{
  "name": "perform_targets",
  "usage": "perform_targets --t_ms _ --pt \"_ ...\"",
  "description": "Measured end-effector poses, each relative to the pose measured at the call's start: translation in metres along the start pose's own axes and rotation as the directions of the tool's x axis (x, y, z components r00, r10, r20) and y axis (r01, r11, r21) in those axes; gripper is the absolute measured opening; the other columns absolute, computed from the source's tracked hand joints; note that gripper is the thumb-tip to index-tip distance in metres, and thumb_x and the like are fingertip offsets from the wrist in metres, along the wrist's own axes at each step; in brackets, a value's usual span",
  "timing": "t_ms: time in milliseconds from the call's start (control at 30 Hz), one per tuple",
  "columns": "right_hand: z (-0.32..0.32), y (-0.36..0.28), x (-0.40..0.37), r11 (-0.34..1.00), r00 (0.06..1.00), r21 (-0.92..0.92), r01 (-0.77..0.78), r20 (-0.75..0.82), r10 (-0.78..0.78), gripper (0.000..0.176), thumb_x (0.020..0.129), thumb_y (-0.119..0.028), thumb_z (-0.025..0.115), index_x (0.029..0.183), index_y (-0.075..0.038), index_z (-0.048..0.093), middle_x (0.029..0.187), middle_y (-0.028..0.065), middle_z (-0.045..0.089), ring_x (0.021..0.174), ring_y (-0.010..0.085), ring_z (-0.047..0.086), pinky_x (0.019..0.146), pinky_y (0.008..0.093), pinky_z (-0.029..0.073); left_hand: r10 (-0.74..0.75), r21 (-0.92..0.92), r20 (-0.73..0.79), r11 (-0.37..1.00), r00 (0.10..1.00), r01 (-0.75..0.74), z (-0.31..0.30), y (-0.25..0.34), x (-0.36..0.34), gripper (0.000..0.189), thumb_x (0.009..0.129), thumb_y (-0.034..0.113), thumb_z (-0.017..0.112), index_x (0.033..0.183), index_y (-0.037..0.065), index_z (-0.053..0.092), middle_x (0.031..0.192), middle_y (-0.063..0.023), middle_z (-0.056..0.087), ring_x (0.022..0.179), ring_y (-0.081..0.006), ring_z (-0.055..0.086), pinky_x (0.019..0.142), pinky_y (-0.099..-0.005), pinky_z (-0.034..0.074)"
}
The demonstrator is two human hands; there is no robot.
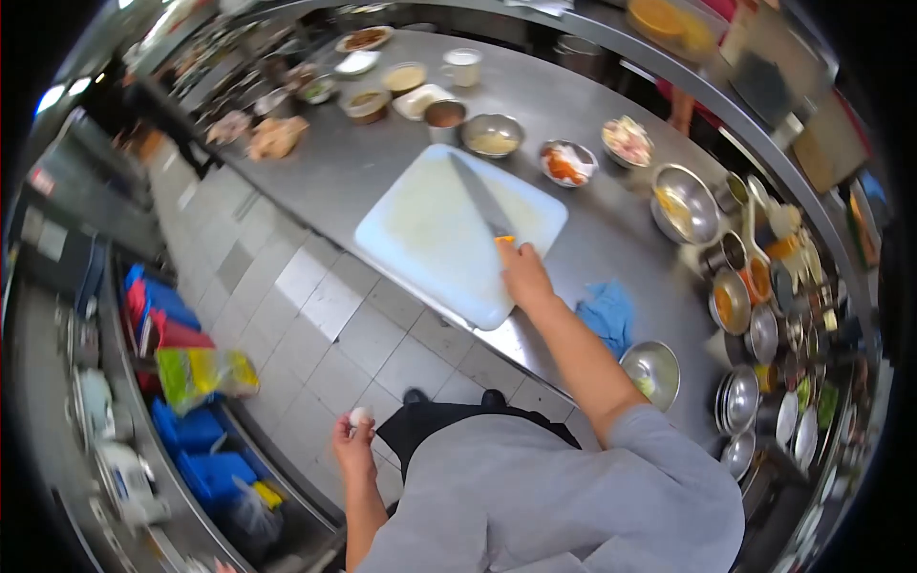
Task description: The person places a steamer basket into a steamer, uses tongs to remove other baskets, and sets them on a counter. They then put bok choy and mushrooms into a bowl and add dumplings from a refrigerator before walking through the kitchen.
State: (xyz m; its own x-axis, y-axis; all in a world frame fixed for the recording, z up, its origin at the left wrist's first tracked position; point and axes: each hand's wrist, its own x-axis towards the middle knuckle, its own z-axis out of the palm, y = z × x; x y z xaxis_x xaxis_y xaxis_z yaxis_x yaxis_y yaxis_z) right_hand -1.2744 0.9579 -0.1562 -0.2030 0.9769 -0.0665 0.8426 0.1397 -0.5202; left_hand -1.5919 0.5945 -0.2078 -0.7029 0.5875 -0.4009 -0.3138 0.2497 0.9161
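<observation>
My right hand (526, 275) is wrapped round the orange handle of a kitchen knife (480, 194). Its long blade lies over the white cutting board (411, 224), pointing toward the far edge. Low beside my body, away from the table, my left hand (354, 445) is closed on a small white rounded thing (360, 416) that looks like an egg or a peeled bulb. A crumpled blue cloth (606, 316) lies on the table to the right of the board, near my right forearm.
Metal bowls with food, such as one with white and orange contents (568, 163), stand behind the board. A large metal bowl (685, 203) and stacked bowls line the right. Raw meat (277, 138) lies at the left end. Blue bins (212, 477) stand behind my left side.
</observation>
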Motion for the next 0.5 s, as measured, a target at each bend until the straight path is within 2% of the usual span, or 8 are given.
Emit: perform_targets --t_ms 100,167,200,233,300,367,433,500 --pt "-0.001 0.002 -0.008 0.982 0.978 0.077 -0.173 0.134 0.162 0.067 0.095 -0.019 0.065 0.158 -0.015 0.043 0.147 0.0293 0.051 0.13 0.0447 0.057 0.108 0.0484 0.049 -0.001 0.241 0.119 0.97 0.993 -0.028 0.045 0.007 0.049 0.036 0.093 0.005 0.078 0.125 0.001 0.063 0.106 -0.0052 0.066 0.081 -0.0127 0.066 0.066 -0.0239 0.052" --pt "-0.001 0.006 -0.024 0.977 0.982 0.101 -0.188 0.023 0.186 0.06 0.093 -0.015 0.065 0.151 -0.015 0.051 0.117 0.0261 0.067 0.109 0.0422 0.068 0.095 0.048 0.054 -0.022 0.351 0.19 0.935 0.981 -0.047 0.079 0.024 0.085 0.035 0.093 0.005 0.078 0.124 0.001 0.063 0.106 -0.0052 0.066 0.081 -0.0129 0.066 0.066 -0.0242 0.052" --pt "-0.009 0.002 -0.036 0.971 0.975 0.094 -0.222 0.011 0.222 0.06 0.093 -0.015 0.065 0.151 -0.015 0.051 0.117 0.0261 0.067 0.109 0.0422 0.068 0.095 0.048 0.054 0.121 0.323 0.321 0.918 0.939 -0.229 0.096 0.033 0.106 0.036 0.093 0.008 0.078 0.125 0.002 0.063 0.107 -0.0065 0.068 0.081 -0.0135 0.067 0.067 -0.0259 0.053" --pt "-0.025 -0.005 -0.049 0.911 0.933 0.203 -0.359 0.067 0.353 0.058 0.095 -0.019 0.063 0.151 -0.016 0.05 0.118 0.0258 0.069 0.111 0.0427 0.068 0.096 0.0485 0.054 0.258 0.264 0.438 0.879 0.861 -0.397 0.114 0.043 0.125 0.038 0.093 0.011 0.078 0.126 0.002 0.062 0.109 -0.0078 0.069 0.082 -0.014 0.067 0.069 -0.0276 0.053" --pt "-0.024 -0.006 -0.072 0.811 0.864 0.302 -0.5 0.117 0.489 0.056 0.098 -0.024 0.061 0.152 -0.018 0.05 0.12 0.0254 0.071 0.112 0.0431 0.069 0.096 0.0491 0.054 0.245 0.299 0.599 0.814 0.762 -0.497 0.161 0.087 0.15 0.037 0.094 0.011 0.078 0.126 0.0 0.062 0.111 -0.0093 0.071 0.081 -0.0145 0.067 0.07 -0.0294 0.054" --pt "0.004 0.002 -0.096 0.762 0.847 0.446 -0.469 -0.017 0.531 0.05 0.099 -0.033 0.064 0.146 -0.019 0.055 0.112 0.0237 0.074 0.103 0.0441 0.071 0.089 0.049 0.056 0.31 0.275 0.689 0.725 0.655 -0.632 0.214 0.106 0.182 0.036 0.093 0.012 0.078 0.124 0.001 0.064 0.11 -0.0097 0.072 0.078 -0.0149 0.067 0.07 -0.0305 0.054" --pt "-0.004 -0.028 -0.118 0.788 0.857 0.434 -0.436 -0.066 0.511 0.048 0.1 -0.036 0.064 0.144 -0.019 0.057 0.11 0.0242 0.074 0.102 0.0443 0.071 0.089 0.0481 0.056 0.27 0.269 0.793 0.65 0.547 -0.711 0.269 0.125 0.197 0.035 0.092 0.011 0.079 0.122 0.002 0.066 0.11 -0.0114 0.071 0.076 -0.0163 0.066 0.071 -0.0312 0.054" --pt "-0.004 -0.05 -0.133 0.854 0.898 0.366 -0.37 -0.095 0.429 0.045 0.1 -0.039 0.066 0.141 -0.02 0.061 0.104 0.0227 0.074 0.097 0.0438 0.071 0.085 0.0487 0.057 0.186 0.147 0.922 0.644 0.34 -0.751 0.313 0.128 0.211 0.035 0.091 0.009 0.079 0.123 0.004 0.067 0.109 -0.0115 0.071 0.078 -0.0185 0.066 0.072 -0.0317 0.055"
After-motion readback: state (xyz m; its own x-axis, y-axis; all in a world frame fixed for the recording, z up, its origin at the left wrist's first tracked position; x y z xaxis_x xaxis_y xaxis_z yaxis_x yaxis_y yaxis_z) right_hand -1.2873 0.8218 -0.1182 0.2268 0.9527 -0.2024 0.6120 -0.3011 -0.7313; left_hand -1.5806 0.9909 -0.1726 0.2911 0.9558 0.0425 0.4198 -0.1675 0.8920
